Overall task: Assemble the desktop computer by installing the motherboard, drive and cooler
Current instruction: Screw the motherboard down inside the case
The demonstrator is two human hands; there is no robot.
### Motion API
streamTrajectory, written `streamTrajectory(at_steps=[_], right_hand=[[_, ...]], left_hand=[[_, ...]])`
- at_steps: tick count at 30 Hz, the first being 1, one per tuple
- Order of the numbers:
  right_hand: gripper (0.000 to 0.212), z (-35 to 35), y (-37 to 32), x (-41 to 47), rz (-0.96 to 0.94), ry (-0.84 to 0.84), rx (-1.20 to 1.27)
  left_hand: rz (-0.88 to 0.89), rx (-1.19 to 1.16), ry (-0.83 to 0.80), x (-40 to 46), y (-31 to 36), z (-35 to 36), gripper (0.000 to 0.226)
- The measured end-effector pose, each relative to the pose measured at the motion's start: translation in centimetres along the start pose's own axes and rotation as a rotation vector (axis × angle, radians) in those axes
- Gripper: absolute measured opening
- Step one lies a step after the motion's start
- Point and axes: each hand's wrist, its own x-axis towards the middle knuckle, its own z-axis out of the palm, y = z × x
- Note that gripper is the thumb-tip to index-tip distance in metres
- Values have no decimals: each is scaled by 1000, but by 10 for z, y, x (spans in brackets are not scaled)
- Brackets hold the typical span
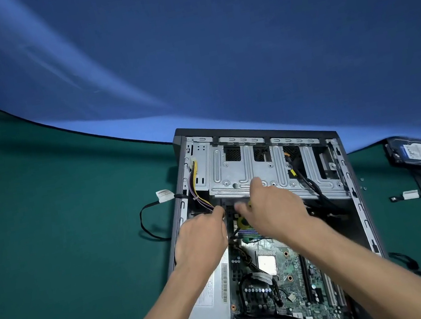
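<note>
Open computer case (343,152) lies on its side on the green-covered bench (47,230), interior facing up. Both hands reach into its middle, close together, just below the silver drive cage (245,172). Left hand (203,236) has fingers curled toward the yellow-and-purple wire bundle (196,187) that runs down from the case's far left corner; fingertips meet the wires' lower end, apparently pinching it, though the contact is partly hidden. Right hand (271,210) sits just to the right of the left one, thumb raised against the cage edge, fingers curled down over something small with a yellow-green bit showing; what it grips, if anything, cannot be told. Motherboard (295,279) lies in the case floor beneath and nearer than both hands, its bare square processor (267,263) showing between the forearms. Silver power supply (211,299) sits under the left forearm. Hard drive (415,152) with a blue label rests on the bench well to the right of the right hand, outside the case. A black cable with white tag (163,195) loops on the bench left of the left hand.
</note>
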Motion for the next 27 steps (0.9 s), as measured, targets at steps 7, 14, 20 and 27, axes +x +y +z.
streamTrajectory(at_steps=[7,14,20,27], right_hand=[[39,3,3,-3,0,23,26],[30,2,4,-3,-16,75,-26],[37,1,-3,-4,-45,-79,42],[37,-1,1,-2,-1,-56,40]], left_hand=[[-6,2,5,0,0,1,23],[-3,-4,-2,0,-1,0,24],[-11,4,-20,1,1,-2,22],[2,-1,-26,1,2,-5,23]])
